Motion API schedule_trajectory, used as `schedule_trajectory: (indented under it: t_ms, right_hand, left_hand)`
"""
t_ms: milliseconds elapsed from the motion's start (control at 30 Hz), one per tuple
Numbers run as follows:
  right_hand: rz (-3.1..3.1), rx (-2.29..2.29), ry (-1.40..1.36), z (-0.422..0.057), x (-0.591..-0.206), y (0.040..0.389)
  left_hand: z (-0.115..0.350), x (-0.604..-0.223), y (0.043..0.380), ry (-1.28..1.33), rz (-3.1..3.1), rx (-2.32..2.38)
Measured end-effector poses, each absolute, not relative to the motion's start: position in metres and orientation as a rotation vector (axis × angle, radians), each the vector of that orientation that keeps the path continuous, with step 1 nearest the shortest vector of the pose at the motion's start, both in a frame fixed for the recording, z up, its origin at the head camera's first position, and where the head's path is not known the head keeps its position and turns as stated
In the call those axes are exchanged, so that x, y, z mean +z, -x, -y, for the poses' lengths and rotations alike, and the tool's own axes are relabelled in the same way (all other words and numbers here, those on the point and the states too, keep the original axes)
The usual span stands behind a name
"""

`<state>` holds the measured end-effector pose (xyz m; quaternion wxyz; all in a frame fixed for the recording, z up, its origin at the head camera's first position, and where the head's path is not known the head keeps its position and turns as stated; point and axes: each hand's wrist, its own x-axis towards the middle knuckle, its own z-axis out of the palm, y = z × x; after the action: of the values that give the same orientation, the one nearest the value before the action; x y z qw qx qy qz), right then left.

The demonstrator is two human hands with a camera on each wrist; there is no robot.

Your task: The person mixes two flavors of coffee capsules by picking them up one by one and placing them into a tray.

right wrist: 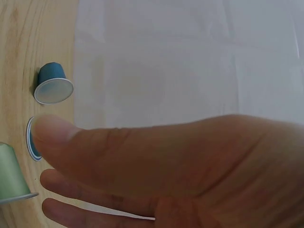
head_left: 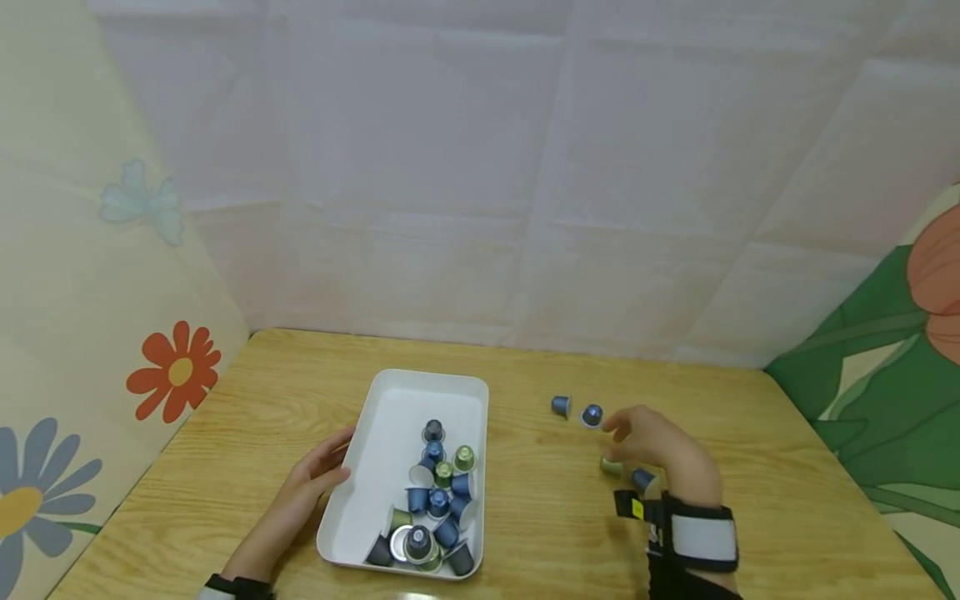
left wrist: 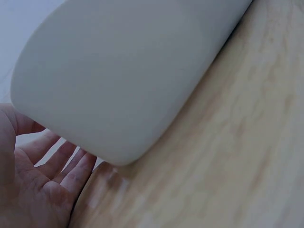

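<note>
My left hand [head_left: 311, 479] rests along the left side of a white tray [head_left: 386, 408]; in the left wrist view its fingers [left wrist: 71, 171] reach against the tray's outer wall. Blue, green and dark coffee capsules lie in a heap at the tray's near right, among them a blue one [head_left: 438, 502] and a green one [head_left: 464, 457]. My right hand [head_left: 656, 442] hovers over the table with thumb and fingers apart, holding nothing. Its fingertips are close to an upright blue capsule [head_left: 592, 415], which the thumb partly covers in the right wrist view.
Another blue capsule [head_left: 561, 406] lies on its side farther left. Beneath my right hand are a green capsule [head_left: 611, 467] and a dark blue one [head_left: 642, 481]. The wooden table [head_left: 525, 517] ends at a pale cloth [head_left: 487, 208] behind, with patterned cloths at both sides.
</note>
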<state>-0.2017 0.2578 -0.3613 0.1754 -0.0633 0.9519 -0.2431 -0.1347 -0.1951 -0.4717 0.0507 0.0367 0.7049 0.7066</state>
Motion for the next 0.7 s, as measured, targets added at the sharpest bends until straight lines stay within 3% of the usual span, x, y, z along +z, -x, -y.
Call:
schedule_trajectory:
  t_ms: [700]
  right_hand:
    - [-2.663, -0.680, 0.053, -0.260, -0.374, 0.205]
  left_hand:
    - [0.196, -0.469, 0.133, -0.064, -2.108, 2.132]
